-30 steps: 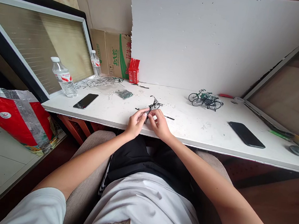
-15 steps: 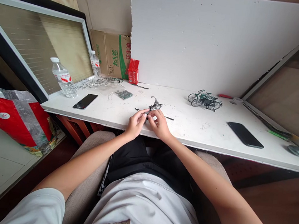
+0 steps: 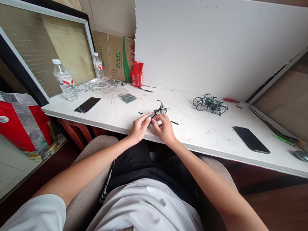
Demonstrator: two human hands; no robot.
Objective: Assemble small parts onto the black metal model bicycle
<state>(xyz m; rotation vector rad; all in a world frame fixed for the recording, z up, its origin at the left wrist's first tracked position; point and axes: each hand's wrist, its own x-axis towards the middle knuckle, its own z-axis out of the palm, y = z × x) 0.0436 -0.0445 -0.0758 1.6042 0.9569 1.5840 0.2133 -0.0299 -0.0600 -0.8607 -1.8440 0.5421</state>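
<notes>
Close to the table's front edge, a small black model bicycle [image 3: 162, 110] is held between both hands, its handlebars and front wheel pointing away from me. My left hand [image 3: 141, 126] is closed on its rear part from the left. From the right, my right hand [image 3: 165, 127] pinches the same bicycle with thumb and fingertips. The fingers cover the rear wheel and lower frame, so what lies between the fingertips is hidden. A tiny black piece [image 3: 140, 113] lies left of the bicycle, and a thin black strip [image 3: 174, 122] lies to its right.
Finished-looking model bicycles [image 3: 211, 104] stand at the back right. Phones lie at left [image 3: 87, 104] and right [image 3: 251, 139]. Water bottles [image 3: 66, 83], wire-like part frames [image 3: 102, 85], a packet of dark parts [image 3: 128, 97] and a red box [image 3: 137, 75] occupy the left side. A mouse [image 3: 304, 156] sits far right.
Both hands stay almost still on the model bicycle, which is tilted very slightly differently. The view has shifted a little.
</notes>
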